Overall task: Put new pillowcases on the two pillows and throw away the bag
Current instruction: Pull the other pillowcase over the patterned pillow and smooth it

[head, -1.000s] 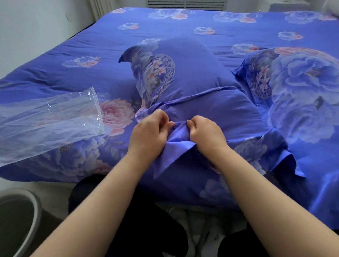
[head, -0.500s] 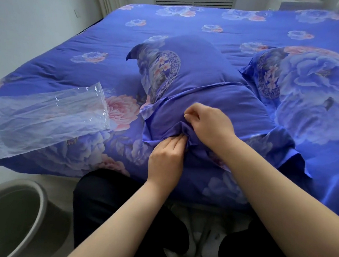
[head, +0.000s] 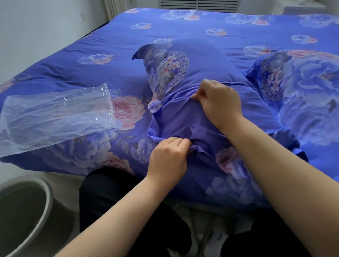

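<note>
Left hand [head: 167, 158]: grip closed, fingers curled and pinching a bunched fold of the blue pillowcase [head: 185, 117] at its near, open end. Right hand [head: 219, 102]: grip also closed on the same pillowcase, thumb and fingers pinching the cloth higher up, on top of the near pillow [head: 199, 66]. The two hands are apart, the left nearer the bed edge, the right farther in.

Near pillow lies close to the near edge of the bed [head: 130, 45], roughly in the middle of the view, its far end covered in the floral print (a pointed corner sticks up at far left). Loose plain-blue cloth spreads around its near end, toward the right.

Grey bin [head: 45, 198] stands on the floor at lower left, beside the bed, open top upward. The person's dark trouser legs show below the bed edge.

Clear plastic bag [head: 53, 118] lies flat on the bed at left, well apart from both hands, its near end reaching the bed edge above the bin.

Second pillow [head: 311, 94] lies to the right of the first, just beside it, in a large-flower print case.
</note>
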`<state>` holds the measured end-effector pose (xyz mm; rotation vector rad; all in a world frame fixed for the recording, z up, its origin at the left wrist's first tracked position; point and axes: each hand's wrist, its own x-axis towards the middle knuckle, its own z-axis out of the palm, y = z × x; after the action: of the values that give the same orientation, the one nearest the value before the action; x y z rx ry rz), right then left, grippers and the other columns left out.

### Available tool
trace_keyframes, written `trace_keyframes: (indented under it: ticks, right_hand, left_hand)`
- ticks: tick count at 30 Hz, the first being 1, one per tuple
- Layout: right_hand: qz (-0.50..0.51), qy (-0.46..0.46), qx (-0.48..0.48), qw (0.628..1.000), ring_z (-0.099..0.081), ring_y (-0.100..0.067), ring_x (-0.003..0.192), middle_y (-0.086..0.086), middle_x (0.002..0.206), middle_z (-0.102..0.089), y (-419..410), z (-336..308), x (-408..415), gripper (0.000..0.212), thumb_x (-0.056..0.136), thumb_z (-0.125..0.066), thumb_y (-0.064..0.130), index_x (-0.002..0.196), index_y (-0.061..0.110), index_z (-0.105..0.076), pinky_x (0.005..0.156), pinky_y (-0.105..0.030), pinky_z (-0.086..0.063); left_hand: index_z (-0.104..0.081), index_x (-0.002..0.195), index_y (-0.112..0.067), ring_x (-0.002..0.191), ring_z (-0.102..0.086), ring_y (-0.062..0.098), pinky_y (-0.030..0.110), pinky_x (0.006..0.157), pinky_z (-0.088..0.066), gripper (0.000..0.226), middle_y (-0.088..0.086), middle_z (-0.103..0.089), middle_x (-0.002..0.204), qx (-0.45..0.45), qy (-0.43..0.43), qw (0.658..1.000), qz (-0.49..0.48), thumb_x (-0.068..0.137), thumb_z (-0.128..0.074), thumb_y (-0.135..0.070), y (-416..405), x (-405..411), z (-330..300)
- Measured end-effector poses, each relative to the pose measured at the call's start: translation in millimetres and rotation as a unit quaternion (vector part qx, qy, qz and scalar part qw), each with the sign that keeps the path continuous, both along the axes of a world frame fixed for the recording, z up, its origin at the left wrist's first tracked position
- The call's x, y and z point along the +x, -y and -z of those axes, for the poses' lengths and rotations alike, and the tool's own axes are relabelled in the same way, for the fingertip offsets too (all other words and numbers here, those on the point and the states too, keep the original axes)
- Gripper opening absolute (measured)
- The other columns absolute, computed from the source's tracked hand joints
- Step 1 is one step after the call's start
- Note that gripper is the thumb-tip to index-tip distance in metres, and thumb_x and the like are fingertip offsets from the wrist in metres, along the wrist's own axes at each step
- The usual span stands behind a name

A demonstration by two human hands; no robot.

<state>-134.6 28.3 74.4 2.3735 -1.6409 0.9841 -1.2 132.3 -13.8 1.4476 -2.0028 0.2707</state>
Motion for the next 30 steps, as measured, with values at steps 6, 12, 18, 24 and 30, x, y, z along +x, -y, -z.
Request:
trace_keyframes:
  ticks: [6, 12, 18, 24, 30]
  right_hand:
    - [0.017, -0.018, 0.056, 0.998, -0.058, -0.036, 0.089, -0.012, 0.098, -0.065, 15.3, 0.9, 7.0, 0.025, 0.094, -0.051, 0.035, 0.098, 0.01, -0.052, 0.065, -0.036, -0.035]
    - [-0.014, -0.007, 0.052, 0.999, -0.057, -0.035, 0.093, -0.011, 0.099, -0.065, -2.7, 10.5, 20.7, 0.023, 0.097, -0.047, 0.032, 0.103, 0.01, -0.051, 0.063, -0.033, -0.029]
    - [-0.008, -0.036, 0.099, 0.994, -0.058, -0.034, 0.091, -0.009, 0.097, -0.066, -1.9, 6.3, 6.0, 0.021, 0.094, -0.051, 0.036, 0.098, 0.015, -0.051, 0.066, -0.035, -0.037]
    - [0.06, 0.019, 0.097, 0.993, -0.059, -0.035, 0.094, -0.012, 0.099, -0.067, 8.7, 8.0, 6.9, 0.024, 0.096, -0.047, 0.038, 0.103, 0.016, -0.052, 0.066, -0.034, -0.035]
    - [-0.014, 0.075, 0.108, 0.991, -0.057, -0.025, 0.099, -0.001, 0.102, -0.066, -5.3, 15.9, 10.0, 0.025, 0.088, -0.059, 0.038, 0.102, 0.017, -0.058, 0.08, -0.034, -0.042]
  left_hand:
    - [-0.056, 0.078, -0.014, 0.064, -0.051, 0.026, 0.032, 0.063, -0.037, 0.012, 0.003, -0.052, 0.07, -0.028, 0.061, 0.998, -0.012, 0.073, -0.057, -0.002, -25.7, 34.5, 32.9]
    - [-0.049, 0.11, -0.015, 0.104, -0.05, 0.027, 0.034, 0.091, -0.039, 0.035, 0.006, -0.053, 0.116, -0.034, 0.029, 0.999, -0.01, 0.079, -0.054, -0.03, -38.9, 30.2, 35.9]
    - [-0.064, 0.099, -0.013, 0.093, -0.057, 0.026, 0.031, 0.083, -0.042, 0.034, 0.002, -0.064, 0.099, -0.011, 0.015, 1.0, 0.01, 0.068, -0.051, -0.011, -23.1, 20.9, 19.2]
    - [-0.052, 0.063, -0.022, 0.062, -0.051, 0.008, 0.03, 0.06, -0.04, 0.028, -0.009, -0.053, 0.06, 0.236, -0.043, 0.97, 0.042, 0.074, -0.063, -0.046, -12.9, 51.1, -15.8]
    - [-0.054, 0.096, -0.021, 0.093, -0.059, 0.013, 0.028, 0.08, -0.04, 0.065, -0.007, -0.062, 0.098, 0.295, -0.297, 0.903, -0.094, 0.075, -0.036, -0.08, -12.0, 66.1, -9.4]
